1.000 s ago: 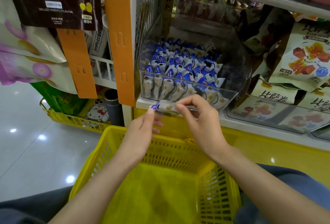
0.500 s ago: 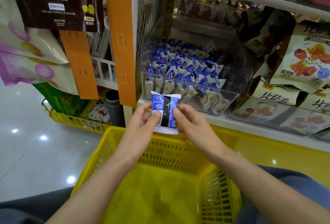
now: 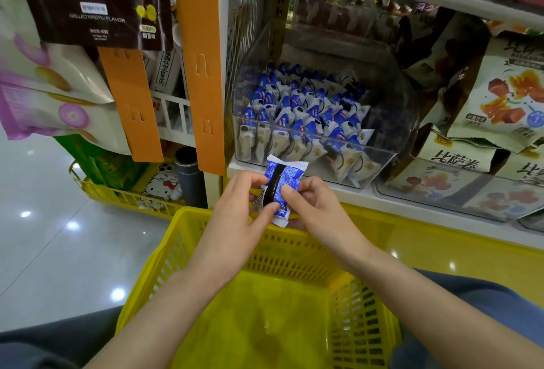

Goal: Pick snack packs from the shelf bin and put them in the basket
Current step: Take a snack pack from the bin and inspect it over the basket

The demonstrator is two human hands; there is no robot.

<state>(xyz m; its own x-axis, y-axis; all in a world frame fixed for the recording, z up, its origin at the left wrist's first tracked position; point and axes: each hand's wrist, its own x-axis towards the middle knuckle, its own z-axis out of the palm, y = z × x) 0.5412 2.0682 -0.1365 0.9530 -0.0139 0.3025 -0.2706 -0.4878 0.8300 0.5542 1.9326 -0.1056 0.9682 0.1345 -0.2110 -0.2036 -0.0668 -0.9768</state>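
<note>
Snack pack (image 3: 284, 184), the one of its kind out of the bin, is held up tilted between both hands just above the far rim of the basket (image 3: 294, 253) and in front of the shelf edge. Two bare forearms come in from the bottom and meet there. The left hand (image 3: 235, 221) pinches the pack's lower end, thumb pressed on the face and fingers curled behind. The right hand (image 3: 318, 215) pinches its right side the same way, thumb on top. The pack is a small pillow of glossy, crinkled film, blue with a black band down the middle and white serrated seals at both ends. One shelf bin (image 3: 382, 80) stands behind it, clear rigid plastic with a rounded side and a low front wall. It is packed with rows of like blue-and-white packs, too many to count. The basket is yellow plastic, rectangular, with slotted walls and a solid floor. A second yellow basket (image 3: 117, 195) sits on the shiny floor at left.
</note>
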